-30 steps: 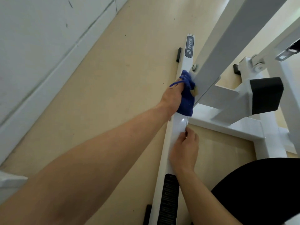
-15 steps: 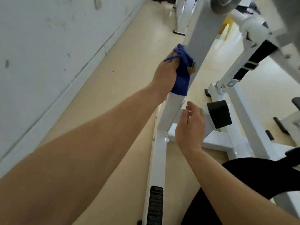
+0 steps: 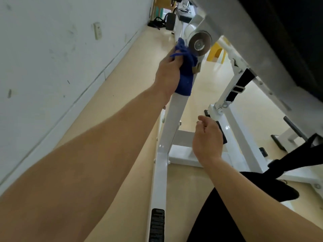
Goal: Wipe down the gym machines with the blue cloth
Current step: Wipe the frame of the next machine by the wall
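My left hand (image 3: 168, 74) grips the blue cloth (image 3: 185, 74), bunched and wrapped around the slanted white upright (image 3: 176, 119) of the gym machine, just below a round metal pivot disc (image 3: 199, 44). The cloth hangs down past my palm. My right hand (image 3: 208, 138) hovers lower, to the right of the upright, fingers loosely curled and holding nothing, in front of a white cross member (image 3: 181, 154).
A white wall (image 3: 52, 67) with a socket runs along the left, beige floor (image 3: 125, 81) beside it. A grey beam (image 3: 253, 55) and black pad pass overhead at upper right. More white frame bars, a black strap and further machines stand to the right and far back.
My left hand has slid the cloth up the slanted upright from the base rail to just under the pivot disc. My right hand has lifted off the base rail and hangs free.
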Motion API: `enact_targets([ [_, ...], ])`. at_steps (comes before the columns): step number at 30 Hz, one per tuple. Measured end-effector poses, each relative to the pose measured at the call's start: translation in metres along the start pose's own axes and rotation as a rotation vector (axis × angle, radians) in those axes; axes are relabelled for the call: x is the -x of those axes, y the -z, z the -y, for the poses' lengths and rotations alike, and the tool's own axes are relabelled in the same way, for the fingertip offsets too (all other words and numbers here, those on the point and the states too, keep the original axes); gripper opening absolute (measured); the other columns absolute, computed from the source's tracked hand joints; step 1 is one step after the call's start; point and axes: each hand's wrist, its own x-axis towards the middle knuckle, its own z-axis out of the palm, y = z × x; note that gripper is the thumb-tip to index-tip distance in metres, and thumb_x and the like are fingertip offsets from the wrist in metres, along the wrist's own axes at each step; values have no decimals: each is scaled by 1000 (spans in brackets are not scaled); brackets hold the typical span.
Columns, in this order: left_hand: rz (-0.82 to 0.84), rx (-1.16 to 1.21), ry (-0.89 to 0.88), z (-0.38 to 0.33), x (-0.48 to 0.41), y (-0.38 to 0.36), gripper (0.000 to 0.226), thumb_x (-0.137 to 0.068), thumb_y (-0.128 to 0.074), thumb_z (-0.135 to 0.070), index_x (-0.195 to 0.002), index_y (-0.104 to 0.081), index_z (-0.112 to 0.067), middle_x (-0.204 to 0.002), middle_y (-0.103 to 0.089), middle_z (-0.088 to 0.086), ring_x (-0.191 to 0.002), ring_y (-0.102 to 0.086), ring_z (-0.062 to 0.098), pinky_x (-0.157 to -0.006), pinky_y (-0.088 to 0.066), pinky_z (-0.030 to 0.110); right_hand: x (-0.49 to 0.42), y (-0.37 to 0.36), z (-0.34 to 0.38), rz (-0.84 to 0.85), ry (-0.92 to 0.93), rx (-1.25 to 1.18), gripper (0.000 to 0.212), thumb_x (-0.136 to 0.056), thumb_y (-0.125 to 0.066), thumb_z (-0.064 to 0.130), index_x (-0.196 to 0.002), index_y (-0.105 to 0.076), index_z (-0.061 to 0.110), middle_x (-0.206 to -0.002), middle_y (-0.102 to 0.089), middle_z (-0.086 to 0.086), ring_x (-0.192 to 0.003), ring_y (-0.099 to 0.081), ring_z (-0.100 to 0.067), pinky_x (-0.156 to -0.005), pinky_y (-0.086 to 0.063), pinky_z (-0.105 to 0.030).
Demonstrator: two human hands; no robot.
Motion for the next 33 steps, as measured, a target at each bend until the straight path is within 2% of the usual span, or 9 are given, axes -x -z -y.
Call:
enact_targets([
  [2,37,-182,-97,10,7,5,38,-104,-42,-20,-141,-50,-16,-123,-65,3,-112,-61,20,-106,-45,40,2,3,2,1,6,-33,34,-105,-40,24,-133,-58,21,-131,-60,3,-116,-55,-13,-98,-42,-29],
  [5,57,-477,-51,57,35,30,49,-103,-44,-22,-151,-36,-32,-133,-60,-3,-118,-58,19,-105,-44,37,13,0,-3,12,27,-90,30,-103,-43,25,-128,-60,26,-124,-63,8,-113,-58,-10,-103,-47,-38],
  [8,74,-702,49,92,72,60,49,-101,-49,-21,-148,-41,-32,-133,-59,-5,-118,-57,16,-96,-41,24,30,-6,-13,59,36,-202,27,-103,-44,25,-124,-60,31,-117,-63,12,-106,-60,-8,-98,-51,-37],
  [11,152,-822,97,102,96,74,44,-94,-60,-24,-138,-56,-30,-127,-65,-5,-112,-61,14,-95,-47,25,51,-14,-28,212,-31,-330,37,-103,-47,23,-139,-49,32,-125,-57,11,-103,-59,-6,-89,-51,-24],
  [14,245,-858,130,105,117,66,37,-87,-69,-22,-123,-66,-30,-114,-71,-9,-97,-65,7,-89,-52,24,65,-22,-41,427,-91,-469,56,-100,-50,11,-152,-35,30,-135,-53,3,-107,-62,-9,-74,-53,-16],
  [19,184,-835,203,115,141,62,34,-85,-74,-29,-118,-65,-27,-103,-69,-7,-91,-68,14,-82,-58,36,61,-12,-47,610,-220,-640,61,-96,-56,0,-149,-39,25,-123,-63,-3,-103,-68,-19,-72,-61,-28],
  [25,213,-678,276,107,147,64,19,-92,-68,-23,-111,-66,-23,-99,-75,-6,-90,-71,11,-81,-60,34,62,10,-58,567,-211,-500,47,-91,-66,2,-131,-52,22,-113,-66,-1,-97,-67,-15,-65,-57,-21],
  [29,282,-738,283,107,153,62,24,-91,-66,-11,-113,-65,-21,-103,-72,-9,-92,-67,3,-71,-52,17,65,12,-63,478,-249,-362,35,-90,-65,4,-121,-57,18,-104,-66,-2,-88,-66,-14,-66,-54,-22],
  [33,242,-672,284,108,155,61,23,-91,-67,-8,-112,-62,-18,-103,-70,-3,-94,-69,15,-74,-61,30,69,9,-63,545,-246,-466,25,-94,-63,11,-117,-63,20,-100,-70,0,-90,-68,-15,-64,-53,-19],
])
